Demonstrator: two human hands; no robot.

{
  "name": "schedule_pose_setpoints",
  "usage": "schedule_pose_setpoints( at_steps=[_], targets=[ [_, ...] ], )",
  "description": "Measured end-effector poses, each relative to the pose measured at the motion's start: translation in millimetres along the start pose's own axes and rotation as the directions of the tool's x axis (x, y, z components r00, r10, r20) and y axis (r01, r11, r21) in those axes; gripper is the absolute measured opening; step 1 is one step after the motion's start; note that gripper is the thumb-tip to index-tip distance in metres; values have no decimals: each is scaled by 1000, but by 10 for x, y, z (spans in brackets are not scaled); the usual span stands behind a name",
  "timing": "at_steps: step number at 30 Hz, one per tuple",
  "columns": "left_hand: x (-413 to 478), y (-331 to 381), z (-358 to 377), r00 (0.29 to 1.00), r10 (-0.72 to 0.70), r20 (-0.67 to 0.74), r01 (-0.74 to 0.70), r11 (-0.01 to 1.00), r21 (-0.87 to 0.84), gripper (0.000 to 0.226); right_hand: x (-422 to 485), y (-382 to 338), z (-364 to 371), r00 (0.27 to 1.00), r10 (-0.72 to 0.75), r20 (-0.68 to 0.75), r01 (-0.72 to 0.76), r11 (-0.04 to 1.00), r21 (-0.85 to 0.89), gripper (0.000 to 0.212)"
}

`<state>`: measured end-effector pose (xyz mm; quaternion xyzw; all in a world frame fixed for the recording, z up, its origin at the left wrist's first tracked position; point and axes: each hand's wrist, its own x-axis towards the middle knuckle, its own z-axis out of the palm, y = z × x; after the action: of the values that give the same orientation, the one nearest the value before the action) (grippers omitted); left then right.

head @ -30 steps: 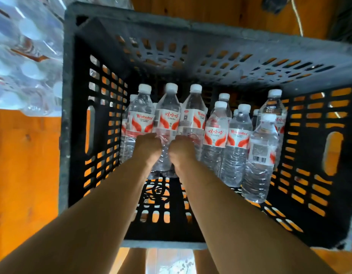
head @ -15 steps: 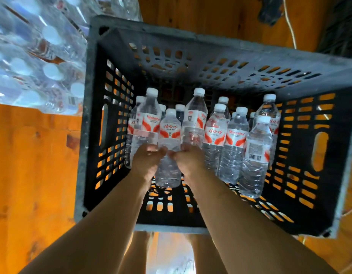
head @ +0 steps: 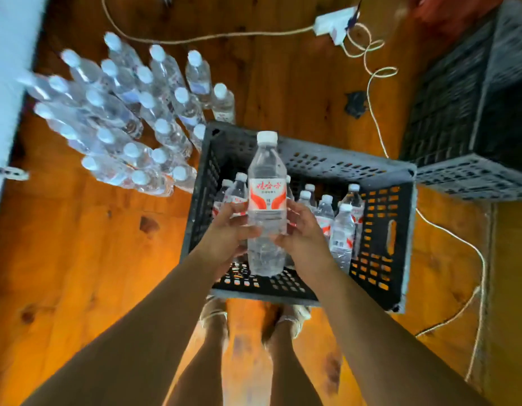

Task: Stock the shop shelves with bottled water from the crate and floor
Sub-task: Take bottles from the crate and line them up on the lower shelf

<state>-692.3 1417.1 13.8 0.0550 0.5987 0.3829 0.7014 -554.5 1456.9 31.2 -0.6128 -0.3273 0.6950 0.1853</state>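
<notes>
A water bottle (head: 266,186) with a red-and-white label is upright above the black crate (head: 327,165). The left hand (head: 226,232) and right hand (head: 302,234) grip it from both sides. More bottles (head: 341,232) stand inside the crate at its 3 o'clock. Another cluster of bottles (head: 122,118) sits on the wooden floor (head: 63,244) at 10 o'clock.

The crate (head: 381,230) lay open from above, its near strip bare beneath a held bottle (head: 266,197), while upright bottles (head: 341,230) filled its far and right side, a cluster of bottles (head: 122,118) crowded the floor just left, and a cord (head: 375,127) and second crate (head: 459,112) hemmed the right.
</notes>
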Motion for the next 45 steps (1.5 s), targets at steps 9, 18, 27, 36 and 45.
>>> schedule_pose_setpoints(
  at_steps=[9, 18, 27, 36, 45],
  targets=[
    [-1699, 1147, -68, 945, 327, 16, -327, 945, -16, 68, -1282, -1277, 649, 936, -271, 226, 300, 948, -108, 80],
    [-4024, 1394, -914, 744, 569, -349, -632, 769, -95, 65, -2959, -1908, 2108, 666, -308, 680, 605, 755, -251, 67],
    [-5679, 955, -2504, 444, 517, -732, -813, 576, -86, 69, -4036, -1352, 4323, 348, -145, 926, 756, 628, -186, 69],
    [-6199, 380, -3965, 287, 357, -889, -835, 548, -49, 73, -4323, -373, 5967, 269, 8, 963, 799, 557, -228, 77],
    [-5388, 57, -5412, 105, 307, -946, -874, 482, 60, 76, -3590, 515, 7256, 148, -5, 989, 866, 484, -127, 76]
  ],
)
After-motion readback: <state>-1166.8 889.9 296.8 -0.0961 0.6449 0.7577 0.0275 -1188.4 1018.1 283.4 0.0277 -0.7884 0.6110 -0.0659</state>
